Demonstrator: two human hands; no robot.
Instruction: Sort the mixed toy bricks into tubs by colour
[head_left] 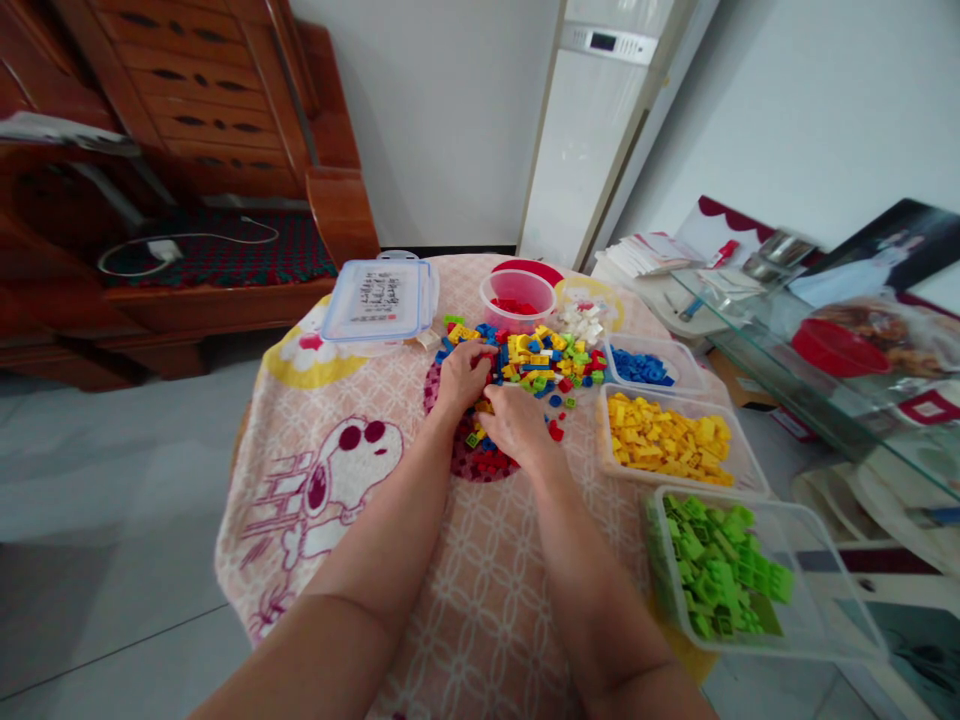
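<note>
1. Cloth-covered table (480, 610): bears all items below.
2. Pile of mixed bricks (541, 355): heaped on the table's far half, presumably so both hands reach it.
3. Green-brick box (817, 590), yellow-brick box (744, 462), blue-brick box (688, 372): open, lined along the right edge, apparently keeping colours apart.
4. Left hand (465, 373), right hand (514, 420): close together at the pile, fingers bent; whether either grip holds anything cannot be told.

Soft light, stretched blurry edges
</note>
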